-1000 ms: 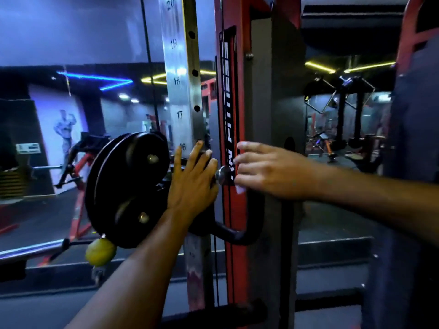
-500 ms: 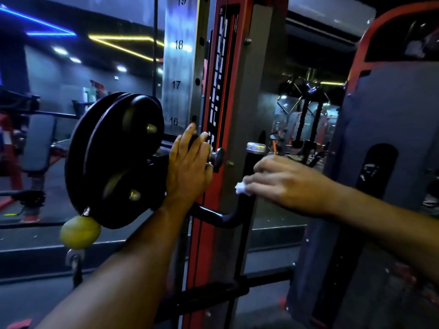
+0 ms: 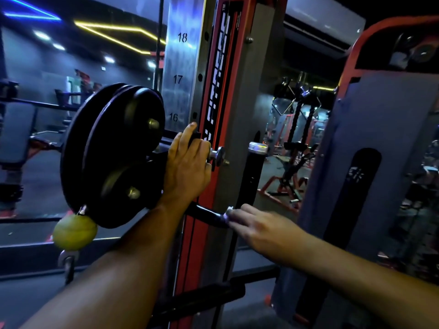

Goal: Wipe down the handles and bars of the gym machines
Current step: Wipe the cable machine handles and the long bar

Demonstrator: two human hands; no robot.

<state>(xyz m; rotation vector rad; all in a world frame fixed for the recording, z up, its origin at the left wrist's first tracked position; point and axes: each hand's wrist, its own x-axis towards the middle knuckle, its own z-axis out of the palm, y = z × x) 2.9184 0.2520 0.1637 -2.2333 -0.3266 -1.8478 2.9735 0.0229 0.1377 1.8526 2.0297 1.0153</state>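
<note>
Two hands on cable machine, left hand (image 3: 187,167) curled around black carriage beside round matte pulley wheel (image 3: 114,153), right hand (image 3: 263,230) pinching small white wipe (image 3: 228,211) against glossy black curved handle (image 3: 251,184), chrome-capped, fronting red-and-grey steel upright (image 3: 240,91)

1. The black L-shaped metal handle (image 3: 251,176) stands upright just right of the red machine post, capped in shiny silver, and bends at its foot into a short bar running left towards the black pulley.
2. A small white wiping cloth (image 3: 228,211), mostly hidden and blurred, sits bunched against the handle's lower bend, pinched under the right hand (image 3: 263,231).
</note>
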